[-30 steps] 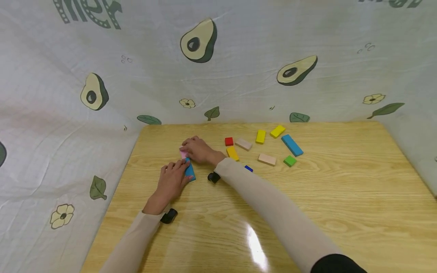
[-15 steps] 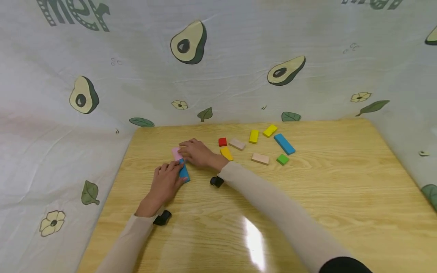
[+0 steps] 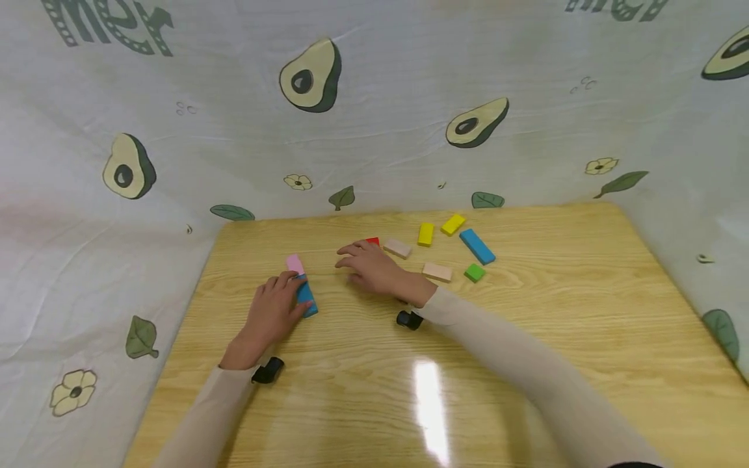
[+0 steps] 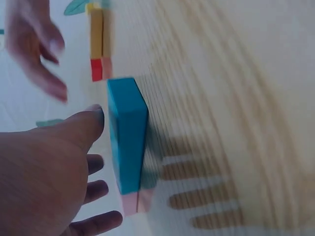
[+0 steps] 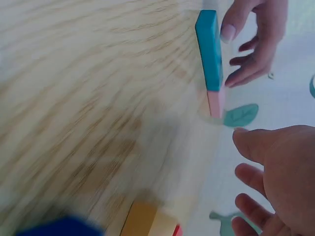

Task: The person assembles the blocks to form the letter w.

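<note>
Blue block point(image 3: 305, 296): lying on the table point(image 3: 351, 390) near its left edge, up toward the far-left corner.
Pink block point(image 3: 295, 263): end to end with the blue one, touching, on the side facing the far edge.
Left hand point(image 3: 270, 312): loose, fingers spread around the blue block from the left-edge side – not pinching it; can't tell if a fingertip is touching.
Right hand point(image 3: 377, 268): released, nothing in it, fingers reaching out over the table toward the left edge, well apart from the blue-and-pink pair.
Red block point(image 3: 373, 241): peeking out behind the right hand, toward the far edge.
Loose bits: two pale blocks point(image 3: 397, 247) point(image 3: 437, 272), a green block point(image 3: 474, 272) and a second blue block point(image 3: 477, 246) out to the right, plus two yellow blocks point(image 3: 426, 234) point(image 3: 453, 224) close to the far edge.
By the right wrist: an orange block point(image 5: 138, 219) and a blurry dark blue block point(image 5: 61, 227).
Backdrop: avocado-print cloth point(image 3: 398, 78) – meets the table's far edge.
</note>
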Motion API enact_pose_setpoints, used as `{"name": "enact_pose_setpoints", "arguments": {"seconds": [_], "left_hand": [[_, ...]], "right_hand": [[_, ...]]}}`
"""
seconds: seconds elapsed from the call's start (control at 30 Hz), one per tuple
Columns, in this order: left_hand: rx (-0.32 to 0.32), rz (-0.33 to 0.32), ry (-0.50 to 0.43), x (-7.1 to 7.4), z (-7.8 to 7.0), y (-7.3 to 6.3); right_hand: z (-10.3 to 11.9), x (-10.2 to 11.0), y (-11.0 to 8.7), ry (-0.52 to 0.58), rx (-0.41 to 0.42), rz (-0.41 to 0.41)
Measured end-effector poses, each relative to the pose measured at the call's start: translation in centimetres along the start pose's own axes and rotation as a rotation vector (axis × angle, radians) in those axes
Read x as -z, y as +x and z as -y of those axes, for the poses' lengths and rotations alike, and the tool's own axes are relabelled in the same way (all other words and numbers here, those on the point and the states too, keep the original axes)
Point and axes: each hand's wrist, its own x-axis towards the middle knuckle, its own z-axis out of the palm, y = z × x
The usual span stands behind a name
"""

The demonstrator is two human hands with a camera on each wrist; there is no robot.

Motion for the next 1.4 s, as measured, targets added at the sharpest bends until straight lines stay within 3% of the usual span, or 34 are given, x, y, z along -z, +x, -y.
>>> {"name": "enact_pose_setpoints", "arguments": {"seconds": [0.17,0.33,0.7,0.97,1.4], "left_hand": [[0.004,-0.014,-0.034,-0.1,0.9,0.4],[0.006,0.019,-0.037,-0.1,1.3,0.6],[0.033,0.038,-0.03,-0.3,1.3,0.4],[0.053,0.039,-0.02,-0.5,1.1,0.3],[0.073,0.045,-0.013,-0.5,0.8,0.3]], "right_hand": [[-0.8,0.8,-2.8,0.014,-0.067,-0.01],[-1.7,1.2,-5.6,0.042,-0.124,-0.022],[-2.6,0.8,-10.6,0.073,-0.122,-0.073],[-2.5,-0.2,-12.2,0.1,-0.082,-0.094],[-2.4,-1.0,-12.5,0.04,-0.086,-0.115]]}}
